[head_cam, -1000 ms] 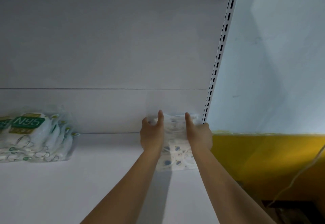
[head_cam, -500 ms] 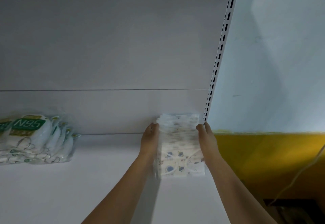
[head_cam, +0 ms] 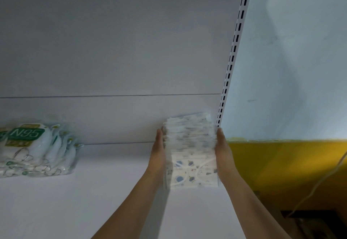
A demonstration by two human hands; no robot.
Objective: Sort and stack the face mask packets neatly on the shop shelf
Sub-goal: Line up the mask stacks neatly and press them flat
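Note:
A row of white face mask packets with small blue prints [head_cam: 191,148] stands on the white shelf [head_cam: 75,201], against the back panel near the shelf's right end. My left hand [head_cam: 158,148] presses flat against the row's left side with straight fingers. My right hand [head_cam: 223,148] presses flat against its right side. A second bundle of N95 mask packets with green labels [head_cam: 33,148] lies at the far left of the shelf, apart from both hands.
A slotted white upright [head_cam: 232,54] runs up beside the printed packets. Right of it is a pale blue wall above a yellow band [head_cam: 281,163]. A white cable [head_cam: 319,182] hangs at the lower right.
My hands moved from the top of the printed packets to their two sides, fingers straightened. The row now stands squarer and taller between my palms.

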